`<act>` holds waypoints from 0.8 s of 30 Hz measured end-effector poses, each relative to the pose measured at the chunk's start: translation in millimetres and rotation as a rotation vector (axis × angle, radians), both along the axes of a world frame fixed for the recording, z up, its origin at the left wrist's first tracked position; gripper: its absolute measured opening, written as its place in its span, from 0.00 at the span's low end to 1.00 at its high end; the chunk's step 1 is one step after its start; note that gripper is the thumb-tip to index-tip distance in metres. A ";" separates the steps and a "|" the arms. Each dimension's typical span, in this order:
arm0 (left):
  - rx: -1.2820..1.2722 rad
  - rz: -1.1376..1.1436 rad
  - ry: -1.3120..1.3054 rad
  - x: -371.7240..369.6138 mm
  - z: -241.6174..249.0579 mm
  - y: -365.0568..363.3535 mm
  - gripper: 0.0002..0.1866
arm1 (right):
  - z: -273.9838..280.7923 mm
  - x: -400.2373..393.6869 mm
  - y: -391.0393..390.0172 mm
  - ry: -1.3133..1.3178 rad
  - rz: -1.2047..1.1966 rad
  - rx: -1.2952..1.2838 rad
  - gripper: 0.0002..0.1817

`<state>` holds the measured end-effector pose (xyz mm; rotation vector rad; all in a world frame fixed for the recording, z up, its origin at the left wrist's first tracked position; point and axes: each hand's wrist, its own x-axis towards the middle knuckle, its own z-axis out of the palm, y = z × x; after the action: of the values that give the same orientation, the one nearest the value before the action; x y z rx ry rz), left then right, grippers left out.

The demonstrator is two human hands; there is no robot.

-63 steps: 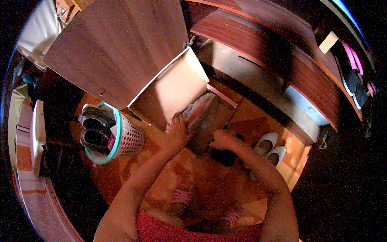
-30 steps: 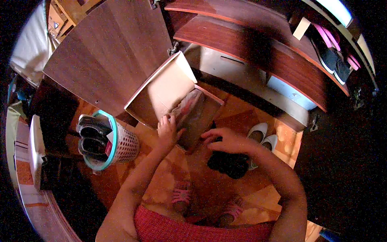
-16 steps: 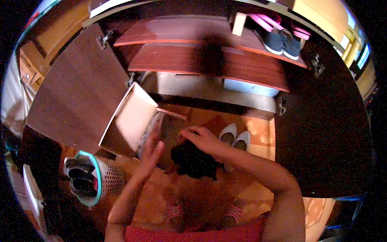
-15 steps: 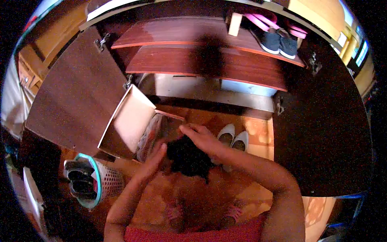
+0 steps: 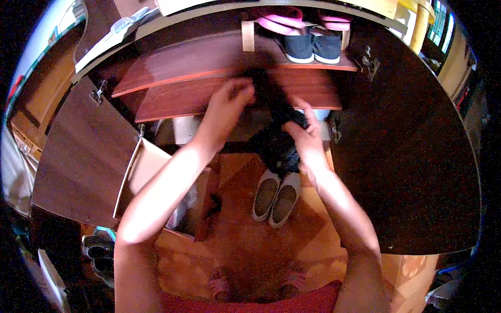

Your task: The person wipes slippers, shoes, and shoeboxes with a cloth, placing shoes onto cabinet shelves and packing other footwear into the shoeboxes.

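Observation:
My right hand point(image 5: 307, 136) is closed around a soft, crumpled black thing point(image 5: 282, 148) that hangs before the shoe cabinet; its kind cannot be made out. To the left, my left hand point(image 5: 225, 112) is raised in front of the lower shelf point(image 5: 175, 101), its fingers curled and smeared by motion. Whether it touches the black thing is hidden by a dark shadow there. Below the right hand, a pair of light slip-on shoes point(image 5: 267, 195) stands on the floor. My left forearm partly covers an open shoe box point(image 5: 206, 206) with clear wrapping inside.
Dark shoes point(image 5: 312, 48) and pink footwear point(image 5: 276, 22) sit on the upper shelf point(image 5: 182, 57). Open cabinet doors stand left point(image 5: 86, 161) and right point(image 5: 407, 172). A turquoise-rimmed basket point(image 5: 107, 232) with dark shoes is at lower left.
Both hands have moved up and forward from beside the box toward the shelves. The black thing has gone from between the hands to my right hand, above the light shoes. The view has shifted.

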<state>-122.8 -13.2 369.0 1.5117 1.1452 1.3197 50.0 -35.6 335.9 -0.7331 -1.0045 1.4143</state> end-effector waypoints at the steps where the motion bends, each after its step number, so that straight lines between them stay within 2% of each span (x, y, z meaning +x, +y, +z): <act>1: -0.027 0.019 -0.093 13.7 13.1 19.7 0.17 | 9.3 9.2 1.8 -0.034 -0.018 0.020 0.28; 4: -0.002 -0.042 -0.222 39.9 33.3 94.1 0.16 | 15.5 24.4 13.8 -0.091 -0.047 0.062 0.29; 5: -0.046 0.046 -0.353 49.2 27.5 122.7 0.18 | 6.5 28.7 32.7 -0.103 -0.027 0.042 0.29; 6: -0.055 0.102 -0.495 59.5 32.4 136.6 0.20 | 5.5 30.9 36.8 -0.099 -0.029 0.045 0.29; 10: -0.127 0.146 -0.587 75.1 56.5 165.9 0.23 | 11.3 30.6 47.1 -0.289 -0.089 0.208 0.32; 12: -0.168 0.196 -0.619 81.6 68.8 169.2 0.25 | 23.6 30.7 63.2 -0.798 -0.319 0.690 0.34; 13: -0.219 0.236 -0.575 79.6 68.7 185.9 0.23 | 31.4 28.8 70.0 -0.937 -0.379 0.771 0.38; 14: -0.219 0.233 -0.572 75.1 64.8 199.0 0.23 | 38.0 25.3 73.5 -0.935 -0.382 0.770 0.38; 16: -0.253 0.122 -0.601 64.8 59.9 214.9 0.21 | 48.4 17.8 78.7 -1.201 -0.409 0.683 0.39; 17: -0.280 0.159 -0.585 60.8 58.7 221.3 0.18 | 50.5 15.3 83.1 -1.198 -0.409 0.677 0.39; 19: -0.291 0.209 -0.558 62.2 64.7 204.0 0.16 | 51.6 11.8 92.1 -1.395 -0.387 0.578 0.40; 21: -0.296 0.250 -0.549 62.1 71.1 191.8 0.13 | 43.9 13.0 100.8 -1.395 -0.398 0.585 0.40; 24: -0.223 0.228 -0.624 59.4 68.6 179.2 0.13 | 37.1 13.8 104.8 -1.436 -0.426 0.609 0.39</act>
<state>-63.4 166.0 437.5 0.7362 1.0209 1.6015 63.8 69.2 373.0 -1.3834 -2.0428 -0.0324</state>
